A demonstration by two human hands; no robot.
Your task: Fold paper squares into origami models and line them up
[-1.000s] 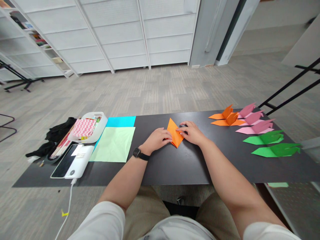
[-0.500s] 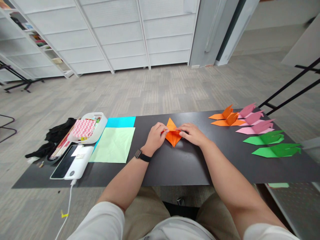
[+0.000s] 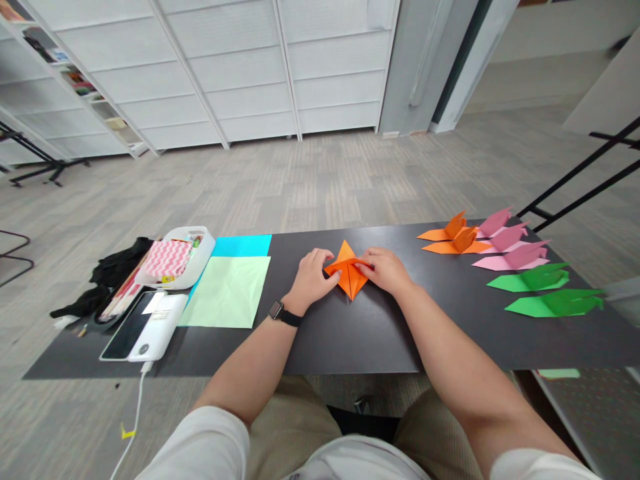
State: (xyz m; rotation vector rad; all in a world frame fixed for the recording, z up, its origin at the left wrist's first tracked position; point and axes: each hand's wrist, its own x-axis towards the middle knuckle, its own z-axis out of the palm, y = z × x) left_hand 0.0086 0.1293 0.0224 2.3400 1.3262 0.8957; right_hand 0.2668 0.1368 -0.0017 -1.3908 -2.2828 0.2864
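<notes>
A folded piece of orange origami paper (image 3: 353,287) lies on the dark table in front of me, with one point away from me and one toward me. My left hand (image 3: 313,277), with a black watch on the wrist, is at its left corner. The left thumb presses on the paper and the index finger curves around behind that corner. On the opposite side, my right hand (image 3: 386,270) pinches the right flap between thumb and fingers. The right fingertips are partly hidden behind the fold.
Finished orange (image 3: 455,240), pink (image 3: 515,255) and green (image 3: 555,303) paper cranes stand at the right. Pale green sheets (image 3: 230,293) lie left over blue paper (image 3: 243,245). Beside them are a white basket (image 3: 203,257), a phone (image 3: 125,327) and a white cabled device (image 3: 157,330).
The orange paper has shifted slightly right and toward me. My left thumb and index finger have spread apart around its corner. My right hand has moved a little closer in.
</notes>
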